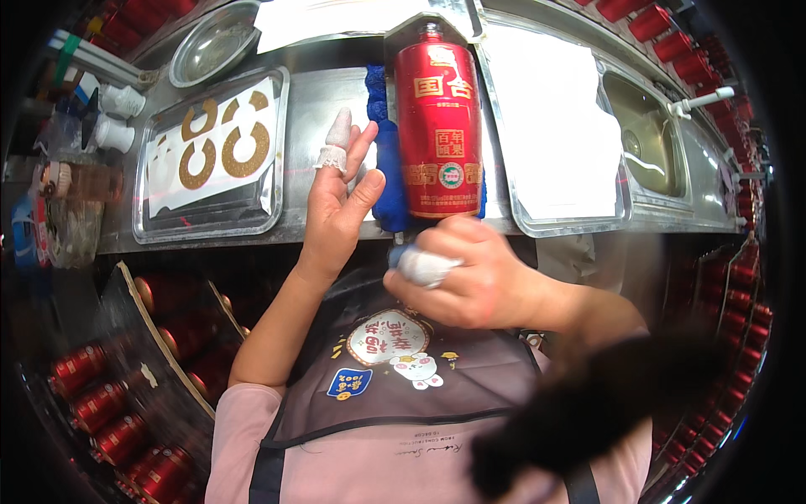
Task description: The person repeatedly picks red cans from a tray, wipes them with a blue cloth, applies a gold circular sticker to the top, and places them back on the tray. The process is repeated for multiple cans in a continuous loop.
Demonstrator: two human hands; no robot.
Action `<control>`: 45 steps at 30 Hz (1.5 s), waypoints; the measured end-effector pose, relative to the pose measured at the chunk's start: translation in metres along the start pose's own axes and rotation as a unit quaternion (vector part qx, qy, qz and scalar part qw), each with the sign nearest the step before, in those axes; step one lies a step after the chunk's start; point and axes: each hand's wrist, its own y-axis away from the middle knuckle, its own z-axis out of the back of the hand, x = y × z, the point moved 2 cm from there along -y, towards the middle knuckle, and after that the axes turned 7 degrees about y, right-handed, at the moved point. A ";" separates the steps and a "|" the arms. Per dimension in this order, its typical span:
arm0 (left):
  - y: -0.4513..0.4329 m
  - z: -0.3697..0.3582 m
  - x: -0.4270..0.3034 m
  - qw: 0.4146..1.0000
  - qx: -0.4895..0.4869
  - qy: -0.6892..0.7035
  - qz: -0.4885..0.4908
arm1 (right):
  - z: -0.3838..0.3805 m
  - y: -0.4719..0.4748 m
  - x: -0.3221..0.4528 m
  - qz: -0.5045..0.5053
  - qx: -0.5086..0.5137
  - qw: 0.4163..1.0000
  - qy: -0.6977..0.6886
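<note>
My left hand [340, 201] is raised just left of the red bottle, fingers apart and holding nothing. A white fabric finger cot [339, 135] covers one of its fingers. The red bottle [439, 120], with gold writing and a dark neck, lies on a blue cloth-covered rest [391, 183], its base towards me. Close below that base is my right hand [469, 271], curled and slightly blurred. It wears a whitish finger cot [428, 266]. A small blue item [396, 255] shows at its fingertips, mostly hidden by the fingers.
At left, a metal tray [252, 208] carries a white sheet with gold glitter C-shaped stickers [245, 150]. A steel bowl [214, 47] sits behind it. To the right are a paper-covered tray [567, 227] and a sink [645, 145]. Red bottles [101, 403] fill racks below left.
</note>
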 end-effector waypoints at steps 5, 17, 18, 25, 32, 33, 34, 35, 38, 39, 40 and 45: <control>0.003 0.000 0.002 0.999 -0.004 0.043 0.018 | 0.012 0.014 -0.002 0.003 -0.038 0.999 0.018; 0.004 -0.015 -0.026 0.939 0.163 -0.286 -0.102 | 0.011 -0.005 -0.071 -0.266 -0.064 0.958 -0.086; 0.002 -0.023 -0.025 0.933 0.158 -0.301 -0.121 | 0.010 -0.019 -0.094 -0.286 -0.077 0.955 -0.021; -0.010 -0.043 -0.007 0.904 0.075 -0.382 -0.180 | 0.007 0.020 -0.074 -0.072 -0.148 0.986 -0.018; -0.009 -0.040 0.000 0.979 0.044 -0.195 -0.050 | -0.020 0.058 -0.003 -0.387 -0.229 0.891 -0.068; -0.009 -0.039 0.000 0.982 0.052 -0.183 -0.016 | -0.026 0.056 -0.010 -0.427 -0.215 0.877 -0.052; -0.009 -0.040 -0.001 0.970 0.065 -0.231 -0.030 | -0.024 0.060 -0.016 -0.493 -0.283 0.814 -0.115; -0.009 -0.039 -0.003 0.958 0.077 -0.273 -0.040 | -0.027 0.061 -0.023 -0.549 -0.297 0.763 -0.168; -0.012 -0.034 -0.003 0.944 0.096 -0.313 -0.046 | -0.017 0.073 -0.027 -0.620 -0.284 0.702 -0.204; -0.014 -0.033 -0.003 0.940 0.111 -0.318 -0.061 | -0.016 0.077 -0.028 -0.675 -0.253 0.666 -0.193; -0.014 -0.031 -0.003 0.921 0.101 -0.369 -0.078 | -0.012 0.076 -0.024 -0.595 -0.303 0.712 -0.219; -0.012 -0.027 0.002 0.891 0.121 -0.428 -0.093 | -0.019 0.064 -0.023 -0.539 -0.264 0.770 -0.217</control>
